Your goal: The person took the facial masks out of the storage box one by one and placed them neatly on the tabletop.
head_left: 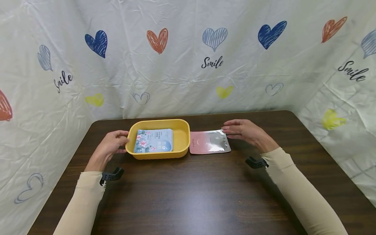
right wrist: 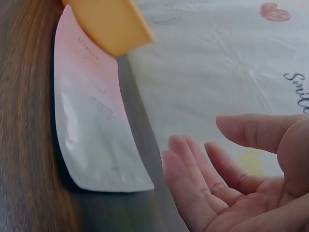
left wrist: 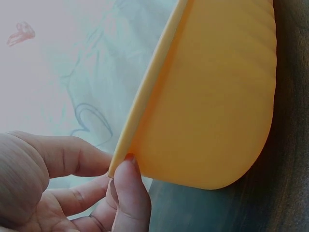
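Note:
A yellow plastic basket (head_left: pixel 188 140) sits toward the back of the table, with a blue floral sachet (head_left: pixel 154 141) lying inside. My left hand (head_left: pixel 110 145) pinches the basket's left rim; in the left wrist view the thumb and fingers (left wrist: pixel 79 157) meet on the lip of the yellow wall (left wrist: pixel 207 106). Flat on the table to the right of the basket lies a pink and silver sachet (head_left: pixel 209 142), its left end against the basket. Over that sachet's right end hovers my right hand (head_left: pixel 245 132); the right wrist view shows its fingers (right wrist: pixel 186 179) relaxed, apart from the sachet (right wrist: pixel 94 111).
The dark wooden table (head_left: pixel 188 192) reaches back to a white hanging cloth (head_left: pixel 182 75) printed with hearts and the word Smile. Black bands sit on both wrists, one on the left (head_left: pixel 112 176) and one on the right (head_left: pixel 256 162).

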`<state>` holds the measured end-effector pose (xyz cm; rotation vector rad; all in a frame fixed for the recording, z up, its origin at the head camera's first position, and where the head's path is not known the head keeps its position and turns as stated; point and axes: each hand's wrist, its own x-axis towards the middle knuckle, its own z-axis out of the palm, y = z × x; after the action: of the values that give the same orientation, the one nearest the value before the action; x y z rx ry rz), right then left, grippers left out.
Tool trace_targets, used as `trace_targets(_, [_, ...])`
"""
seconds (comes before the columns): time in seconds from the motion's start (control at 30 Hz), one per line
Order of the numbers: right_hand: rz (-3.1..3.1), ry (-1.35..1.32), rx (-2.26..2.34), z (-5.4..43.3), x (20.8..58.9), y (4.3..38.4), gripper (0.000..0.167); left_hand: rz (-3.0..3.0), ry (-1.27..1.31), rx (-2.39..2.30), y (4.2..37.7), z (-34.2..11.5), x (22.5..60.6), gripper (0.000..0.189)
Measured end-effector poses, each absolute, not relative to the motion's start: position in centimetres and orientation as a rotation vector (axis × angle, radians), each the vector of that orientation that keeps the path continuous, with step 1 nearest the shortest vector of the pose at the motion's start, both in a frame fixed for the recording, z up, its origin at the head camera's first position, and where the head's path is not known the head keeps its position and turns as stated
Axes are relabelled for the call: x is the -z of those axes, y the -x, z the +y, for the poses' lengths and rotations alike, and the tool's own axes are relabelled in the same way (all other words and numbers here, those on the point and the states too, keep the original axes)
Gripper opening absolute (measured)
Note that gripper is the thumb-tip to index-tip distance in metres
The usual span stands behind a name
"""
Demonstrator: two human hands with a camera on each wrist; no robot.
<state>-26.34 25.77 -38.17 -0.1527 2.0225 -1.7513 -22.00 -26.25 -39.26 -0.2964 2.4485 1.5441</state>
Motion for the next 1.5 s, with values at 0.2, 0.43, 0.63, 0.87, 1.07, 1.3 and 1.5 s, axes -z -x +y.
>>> trace_targets(0.2, [1.981, 0.203, 1.785, 24.7, 37.6, 26.3, 0.045, 2.417, 0.296, -1.578, 22.1, -26.6, 39.6, 0.055])
trace_targets(0.43, [1.971, 0.254, 1.788, 23.3, 37.3, 26.5, 0.047, 2.403, 0.293, -1.599, 22.2, -26.7, 39.8, 0.055])
trace_targets(0.63, [1.969, 0.286, 1.78, 21.7, 37.0, 26.6, 0.045, 2.405, 0.275, -1.592, 22.1, -26.9, 39.9, 0.055])
trace_targets(0.87, [1.933, 0.323, 1.807, 19.9, 36.5, 26.8, 0.044, 2.396, 0.255, -1.608, 22.0, -26.9, 39.9, 0.054])
trace_targets(1.07, [1.859, 0.329, 1.851, 18.4, 36.1, 27.0, 0.047, 2.379, 0.247, -1.633, 22.1, -27.1, 40.0, 0.055])
trace_targets(1.3, [1.848, 0.374, 1.847, 16.3, 35.5, 27.0, 0.048, 2.371, 0.254, -1.64, 22.1, -27.1, 40.1, 0.056])
trace_targets(1.5, [1.827, 0.391, 1.877, 14.5, 35.7, 27.3, 0.052, 2.374, 0.274, -1.643, 22.1, -27.1, 40.1, 0.056])
